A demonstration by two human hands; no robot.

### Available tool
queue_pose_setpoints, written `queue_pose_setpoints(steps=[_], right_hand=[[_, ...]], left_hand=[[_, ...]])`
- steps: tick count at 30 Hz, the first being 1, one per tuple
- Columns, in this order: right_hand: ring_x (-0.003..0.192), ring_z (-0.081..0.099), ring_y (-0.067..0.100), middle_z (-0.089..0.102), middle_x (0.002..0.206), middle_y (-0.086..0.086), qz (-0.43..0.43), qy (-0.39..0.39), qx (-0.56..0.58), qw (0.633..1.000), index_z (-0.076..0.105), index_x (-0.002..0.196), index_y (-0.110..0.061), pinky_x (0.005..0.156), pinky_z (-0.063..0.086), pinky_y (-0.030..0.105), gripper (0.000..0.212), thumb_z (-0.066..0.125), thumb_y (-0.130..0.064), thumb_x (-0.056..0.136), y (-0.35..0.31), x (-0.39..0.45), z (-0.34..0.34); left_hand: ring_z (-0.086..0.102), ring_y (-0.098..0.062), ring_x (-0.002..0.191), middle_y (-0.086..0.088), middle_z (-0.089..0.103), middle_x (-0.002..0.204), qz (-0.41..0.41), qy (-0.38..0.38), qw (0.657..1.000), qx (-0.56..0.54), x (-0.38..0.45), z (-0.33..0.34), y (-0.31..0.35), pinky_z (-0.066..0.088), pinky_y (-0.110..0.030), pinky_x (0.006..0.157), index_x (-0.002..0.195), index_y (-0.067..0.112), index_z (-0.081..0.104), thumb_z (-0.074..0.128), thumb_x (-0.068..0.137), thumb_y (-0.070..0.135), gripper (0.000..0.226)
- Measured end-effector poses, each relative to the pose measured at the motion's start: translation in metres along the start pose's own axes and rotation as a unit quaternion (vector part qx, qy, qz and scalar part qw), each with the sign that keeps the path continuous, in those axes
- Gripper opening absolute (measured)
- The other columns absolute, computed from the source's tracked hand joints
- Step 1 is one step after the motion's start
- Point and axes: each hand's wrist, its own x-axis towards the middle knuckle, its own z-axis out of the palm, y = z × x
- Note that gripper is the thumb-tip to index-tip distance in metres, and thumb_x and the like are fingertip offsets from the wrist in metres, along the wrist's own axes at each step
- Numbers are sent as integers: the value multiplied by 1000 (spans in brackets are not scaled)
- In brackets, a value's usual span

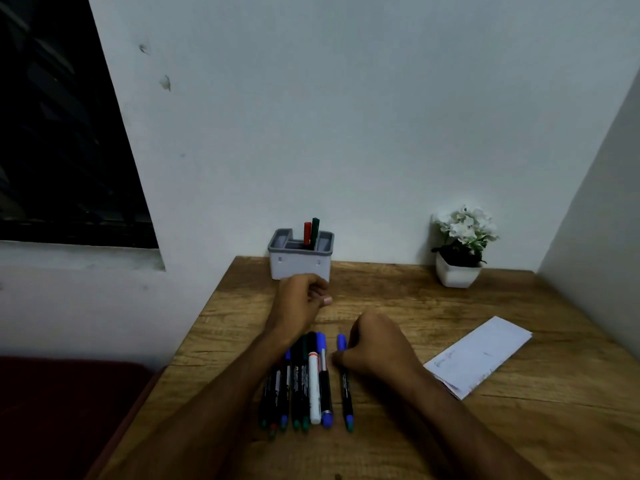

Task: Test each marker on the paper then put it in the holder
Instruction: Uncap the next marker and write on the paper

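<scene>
A wooden table (pixel 398 441) is seen from above, set against a pale wall. The left hand (pixel 299 303) is held just in front of the grey holder (pixel 300 263), its fingers curled loosely with nothing visible in them. In the holder, 2 markers, 1 red (pixel 307 233) and 1 green (pixel 314 230), stand upright. The right hand (pixel 375 348) rests on the table, its fingers curled down onto a blue-capped marker (pixel 346 386) lying apart from the rest; whether the marker is pinched or only touched cannot be told. A row of markers (pixel 304 386) lies side by side just left of it, partly under the left forearm. The folded paper (pixel 481 355), faintly marked, lies to the right. A potted plant (pixel 462 247) with white flowers stands at the far edge.
</scene>
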Motion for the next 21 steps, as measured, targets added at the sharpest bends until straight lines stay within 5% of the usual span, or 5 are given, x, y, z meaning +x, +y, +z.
queue_pose_setpoints(steps=[9,13,21], right_hand=[[67,65,9,69,69,-5,-7,77,65,995,74,77,-21,56,45,26,18,77,-37,85,21,-12,-30],[69,69,10,73,71,-4,-19,123,136,983,78,82,-20,65,57,35,14,74,-32,88,47,-22,-48],[61,63,10,74,67,-1,-61,173,158,970,83,80,-14,55,42,19,13,81,-24,87,95,-28,-63]], left_hand=[[66,1,96,8,74,101,78,-176,981,-26,-18,13,38,52,-14,83,104,16,75,66,89,5,21],[69,-3,83,2,76,90,102,-177,978,-32,-15,28,59,56,-17,75,97,15,77,72,84,4,17],[70,-2,79,1,77,84,122,-142,980,-65,-15,71,86,54,-14,68,89,13,80,75,75,-6,24]])
